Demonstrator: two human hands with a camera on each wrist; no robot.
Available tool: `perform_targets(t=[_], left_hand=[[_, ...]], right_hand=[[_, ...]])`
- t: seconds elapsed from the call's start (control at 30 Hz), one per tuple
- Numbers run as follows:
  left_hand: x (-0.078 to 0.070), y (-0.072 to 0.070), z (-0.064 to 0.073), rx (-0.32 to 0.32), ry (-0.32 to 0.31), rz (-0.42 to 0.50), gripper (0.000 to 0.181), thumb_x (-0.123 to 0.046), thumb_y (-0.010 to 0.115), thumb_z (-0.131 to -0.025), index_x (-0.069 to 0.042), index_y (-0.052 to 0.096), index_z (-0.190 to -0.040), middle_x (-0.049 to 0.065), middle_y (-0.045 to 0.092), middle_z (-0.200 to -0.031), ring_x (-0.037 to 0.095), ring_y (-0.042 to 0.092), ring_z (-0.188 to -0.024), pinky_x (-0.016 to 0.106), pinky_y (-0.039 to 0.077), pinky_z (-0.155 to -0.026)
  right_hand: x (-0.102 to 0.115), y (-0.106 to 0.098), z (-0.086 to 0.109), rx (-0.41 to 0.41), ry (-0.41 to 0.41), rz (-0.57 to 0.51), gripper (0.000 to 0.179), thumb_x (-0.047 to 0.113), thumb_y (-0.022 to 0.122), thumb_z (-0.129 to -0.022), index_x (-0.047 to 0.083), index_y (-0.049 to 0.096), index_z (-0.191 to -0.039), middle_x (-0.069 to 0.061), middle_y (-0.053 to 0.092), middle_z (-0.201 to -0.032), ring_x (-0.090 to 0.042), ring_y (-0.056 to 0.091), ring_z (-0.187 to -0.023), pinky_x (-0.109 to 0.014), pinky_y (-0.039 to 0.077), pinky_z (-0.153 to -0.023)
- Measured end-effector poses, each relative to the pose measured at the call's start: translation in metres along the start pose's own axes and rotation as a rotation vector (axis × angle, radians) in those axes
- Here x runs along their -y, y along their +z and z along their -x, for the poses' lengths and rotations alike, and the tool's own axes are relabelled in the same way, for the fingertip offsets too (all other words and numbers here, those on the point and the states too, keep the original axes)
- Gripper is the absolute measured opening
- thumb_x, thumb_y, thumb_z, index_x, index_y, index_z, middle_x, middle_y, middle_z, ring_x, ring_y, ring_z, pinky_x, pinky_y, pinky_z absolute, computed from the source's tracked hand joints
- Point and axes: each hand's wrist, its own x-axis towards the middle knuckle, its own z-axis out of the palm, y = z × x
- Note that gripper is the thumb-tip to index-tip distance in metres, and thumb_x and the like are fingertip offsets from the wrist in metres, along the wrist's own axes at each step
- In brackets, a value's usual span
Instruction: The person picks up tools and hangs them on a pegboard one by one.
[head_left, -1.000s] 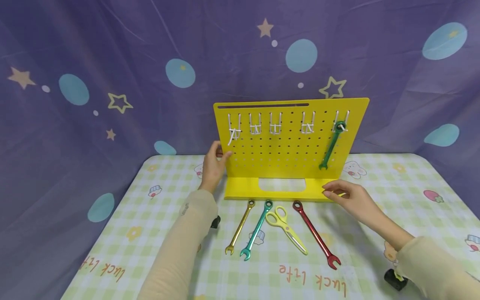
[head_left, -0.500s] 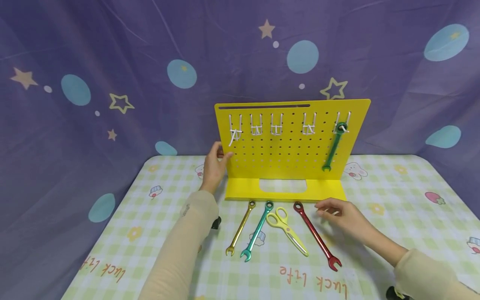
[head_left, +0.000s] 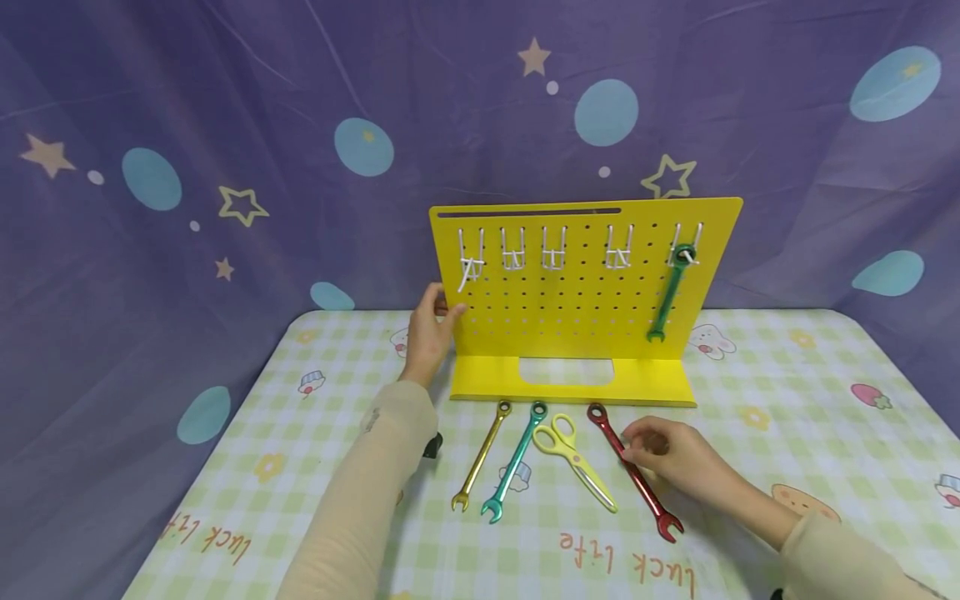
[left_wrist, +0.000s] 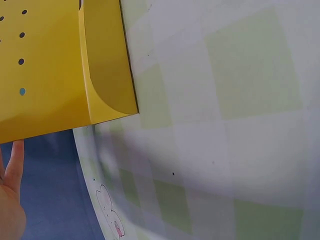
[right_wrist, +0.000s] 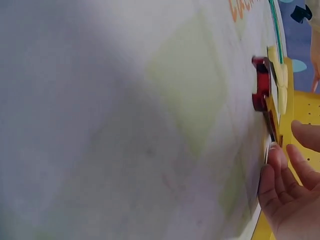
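Note:
My left hand point(head_left: 429, 333) grips the left edge of a yellow pegboard point(head_left: 540, 312), thumb on the front face and fingers behind it. In the left wrist view only part of this hand point(left_wrist: 12, 195) shows at the board's edge. My right hand point(head_left: 675, 450) is over the middle of a red wrench point(head_left: 637, 479), fingertips right at its shaft. Thumb and fingers stand apart in the right wrist view, where the wrench's open end point(right_wrist: 261, 85) shows beyond them. A green wrench point(head_left: 667, 296) hangs from the rightmost of several white hooks point(head_left: 617, 250).
Left of the red wrench lie yellow scissors point(head_left: 573, 458), a teal wrench point(head_left: 516, 462) and a gold wrench point(head_left: 482, 454), in a row before the board's base point(head_left: 487, 379). A checked cloth point(head_left: 300, 467) covers the table, and a purple curtain point(head_left: 247, 92) hangs behind.
My right hand has moved from the board's base at the right, down and toward me, to the red wrench. The hanging green wrench has swung slightly right. My left hand keeps its place.

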Motion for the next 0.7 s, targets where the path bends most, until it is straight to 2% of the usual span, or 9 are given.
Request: perform_targets(t=[0.3,0.7], left_hand=[[-0.001,0.0,0.001,0.001,-0.004,0.009,0.031,-0.024,0.067,-0.095,-0.012,0.055,-0.121,0.014,0.065,-0.105,0.028,0.059,-0.099,0.039,0.05,-0.086],[-0.002,0.0,0.001,-0.002,0.003,0.01,0.032,-0.024,0.067,-0.095,-0.011,0.055,-0.121,0.014,0.065,-0.105,0.028,0.059,-0.098,0.039,0.05,-0.087]], right_hand=[[0.007,0.006,-0.002,-0.016,0.038,0.064,0.022,0.019,0.079,-0.086,0.007,0.07,-0.101,0.003,0.058,-0.078,-0.013,0.051,-0.068,-0.024,0.041,-0.06],[0.01,0.014,-0.011,-0.022,0.086,0.208,0.028,0.023,0.083,-0.081,0.006,0.066,-0.095,0.001,0.051,-0.07,-0.015,0.046,-0.063,-0.027,0.038,-0.057]])
